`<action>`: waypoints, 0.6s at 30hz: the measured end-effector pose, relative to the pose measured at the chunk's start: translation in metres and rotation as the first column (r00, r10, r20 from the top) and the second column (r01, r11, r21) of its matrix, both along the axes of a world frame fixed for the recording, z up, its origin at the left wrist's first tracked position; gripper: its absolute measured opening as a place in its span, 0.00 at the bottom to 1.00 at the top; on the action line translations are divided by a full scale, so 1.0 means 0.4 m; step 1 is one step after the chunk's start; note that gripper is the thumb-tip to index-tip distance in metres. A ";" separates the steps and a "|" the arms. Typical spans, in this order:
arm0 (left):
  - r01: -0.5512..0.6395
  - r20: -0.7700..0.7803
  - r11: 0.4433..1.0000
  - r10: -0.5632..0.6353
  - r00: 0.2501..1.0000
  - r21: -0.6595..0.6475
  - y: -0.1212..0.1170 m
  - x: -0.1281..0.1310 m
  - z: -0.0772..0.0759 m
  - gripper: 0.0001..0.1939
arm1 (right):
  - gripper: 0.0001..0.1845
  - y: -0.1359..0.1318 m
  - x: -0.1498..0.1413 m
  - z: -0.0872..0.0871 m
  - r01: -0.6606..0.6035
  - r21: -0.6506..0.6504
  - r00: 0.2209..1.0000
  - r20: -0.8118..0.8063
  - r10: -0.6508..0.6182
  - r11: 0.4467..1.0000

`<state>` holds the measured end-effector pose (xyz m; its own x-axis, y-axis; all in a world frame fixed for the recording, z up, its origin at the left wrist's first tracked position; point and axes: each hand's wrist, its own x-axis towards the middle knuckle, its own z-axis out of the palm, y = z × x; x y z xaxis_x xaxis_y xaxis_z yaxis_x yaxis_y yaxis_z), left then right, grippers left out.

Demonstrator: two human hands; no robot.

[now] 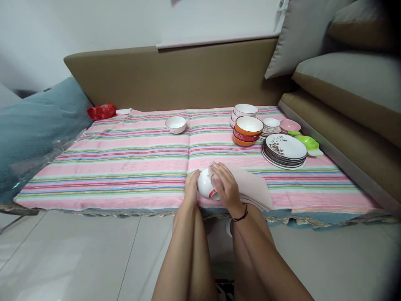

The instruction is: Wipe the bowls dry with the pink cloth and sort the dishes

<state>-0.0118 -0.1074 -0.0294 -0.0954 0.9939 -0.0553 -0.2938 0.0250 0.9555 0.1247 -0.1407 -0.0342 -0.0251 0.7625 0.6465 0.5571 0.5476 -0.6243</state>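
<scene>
A white bowl (205, 184) with a red foot ring and small red marks is tilted on its side near the front edge of the striped cloth. My left hand (191, 187) grips it by the left side, fingers closed around the rim. Against the bowl's outer wall, my right hand (226, 184) presses a pale beige wiping cloth (253, 186). That cloth trails off to the right and lies in folds on the pink striped cover. How much of it is bunched under the right fingers is partly hidden.
Another white bowl (176, 124) stands upright farther back. To the right are stacked orange and red bowls (248, 131), white bowls (246, 109), small dishes (271, 123), patterned plates (285, 147), a pink bowl (290, 125) and a green leaf-shaped dish (308, 143). A red bag (102, 111) lies far left.
</scene>
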 end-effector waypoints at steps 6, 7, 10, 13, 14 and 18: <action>0.045 0.017 0.999 -0.045 0.999 -0.004 0.001 -0.014 -0.010 0.15 | 0.21 -0.001 -0.011 0.006 0.016 0.019 1.000 -0.022 -0.016 1.000; 0.061 0.017 0.998 -0.061 0.998 -0.010 -0.001 -0.013 -0.013 0.15 | 0.20 0.009 -0.010 -0.003 0.076 -0.037 0.988 -0.136 -0.080 0.996; 0.175 0.013 0.984 -0.175 0.985 -0.042 -0.008 -0.005 -0.018 0.18 | 0.22 0.037 0.005 -0.029 0.191 -0.206 0.893 -0.369 -0.257 0.960; 0.287 0.015 0.956 -0.287 0.958 -0.064 -0.013 0.004 -0.015 0.20 | 0.22 0.042 0.025 -0.030 0.198 -0.224 0.882 -0.383 -0.273 0.954; 0.299 0.015 0.952 -0.299 0.954 -0.062 -0.014 0.005 -0.014 0.21 | 0.21 0.037 0.030 -0.024 0.173 -0.195 0.904 -0.357 -0.234 0.965; 0.314 0.009 0.949 -0.314 0.949 -0.040 -0.012 0.004 -0.011 0.21 | 0.17 0.008 0.031 0.010 -0.010 -0.001 0.998 -0.057 0.010 1.000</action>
<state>-0.0102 -0.1122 -0.0338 0.2211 0.9706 -0.0955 -0.2674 0.1545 0.9511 0.1370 -0.1376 -0.0301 0.0038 0.7630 0.6464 0.5154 0.5524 -0.6551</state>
